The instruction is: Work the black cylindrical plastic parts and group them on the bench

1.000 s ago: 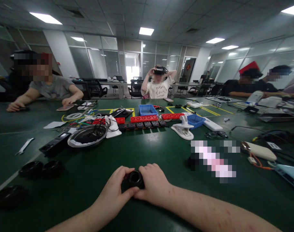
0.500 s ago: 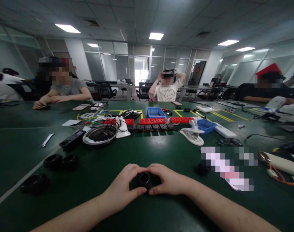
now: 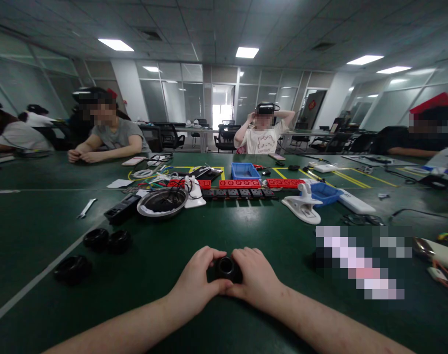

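Note:
A black, round, hollow part (image 3: pixel 225 266) with its opening facing up is between my two hands, just above or on the green table. My left hand (image 3: pixel 200 276) curves around its left side, fingers at the far edge and thumb at the near edge. From the other side my right hand (image 3: pixel 256 275) wraps it the same way, and the two thumbs meet in front. Similar black ring-shaped parts lie to the left: a near one (image 3: pixel 72 269), and a pair made up of one part (image 3: pixel 96 239) and another (image 3: pixel 119 241).
Farther back are a metal bowl (image 3: pixel 163 214), red socket strips (image 3: pixel 240 183), a blue bin (image 3: pixel 245 171) and a white clamp base (image 3: pixel 303 209). A wrench (image 3: pixel 87 208) lies left; a blurred-out flat object (image 3: pixel 356 263) lies right. Co-workers sit around the table.
My view has turned slightly left, so the scene sits farther right. My thumbs have closed together in front of the black part. The left co-worker's hands have come together.

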### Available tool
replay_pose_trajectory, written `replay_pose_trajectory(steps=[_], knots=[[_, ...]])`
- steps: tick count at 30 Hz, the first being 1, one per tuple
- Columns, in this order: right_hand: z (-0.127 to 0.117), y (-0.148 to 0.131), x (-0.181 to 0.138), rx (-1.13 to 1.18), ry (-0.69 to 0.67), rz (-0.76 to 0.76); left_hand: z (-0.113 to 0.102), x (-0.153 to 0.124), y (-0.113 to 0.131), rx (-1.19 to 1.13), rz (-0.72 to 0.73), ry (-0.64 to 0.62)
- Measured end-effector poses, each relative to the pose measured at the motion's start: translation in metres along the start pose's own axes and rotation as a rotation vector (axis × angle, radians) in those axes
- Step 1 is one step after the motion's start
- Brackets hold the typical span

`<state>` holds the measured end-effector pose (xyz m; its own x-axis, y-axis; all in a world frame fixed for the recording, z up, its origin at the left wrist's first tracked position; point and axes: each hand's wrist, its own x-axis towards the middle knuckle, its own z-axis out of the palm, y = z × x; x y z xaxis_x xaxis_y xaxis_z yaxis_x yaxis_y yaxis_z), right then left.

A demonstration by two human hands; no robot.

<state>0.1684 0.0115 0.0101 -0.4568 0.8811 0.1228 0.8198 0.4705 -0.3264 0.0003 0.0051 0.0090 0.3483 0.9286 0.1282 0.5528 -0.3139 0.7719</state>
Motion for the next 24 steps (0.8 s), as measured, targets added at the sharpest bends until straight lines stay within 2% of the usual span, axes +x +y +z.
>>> replay_pose_trajectory(steps=[2,6,10,14,18,20,22,24], knots=[[-0.004,0.002,-0.001,0.085,-0.032,-0.060,-0.003,0.000,0.001,-0.008,0.039,-0.047],[-0.015,0.017,0.001,0.280,-0.181,-0.184,-0.012,0.003,0.001,-0.043,0.124,-0.190],[-0.017,0.027,0.006,0.390,-0.255,-0.188,-0.018,0.005,0.003,-0.038,0.127,-0.242],[-0.009,0.022,0.006,0.308,-0.206,-0.106,-0.015,0.005,0.006,-0.032,0.096,-0.242],[-0.003,0.008,0.001,-0.014,-0.076,-0.040,-0.003,0.001,0.004,0.026,0.017,-0.091],[-0.004,0.003,-0.001,-0.106,-0.043,-0.042,0.000,0.000,0.001,0.040,0.015,-0.045],[-0.006,0.002,-0.003,-0.083,-0.030,-0.060,0.001,0.000,0.000,0.033,0.045,-0.053],[-0.010,0.006,-0.003,0.038,-0.040,-0.109,-0.002,0.001,-0.001,0.020,0.095,-0.078]])
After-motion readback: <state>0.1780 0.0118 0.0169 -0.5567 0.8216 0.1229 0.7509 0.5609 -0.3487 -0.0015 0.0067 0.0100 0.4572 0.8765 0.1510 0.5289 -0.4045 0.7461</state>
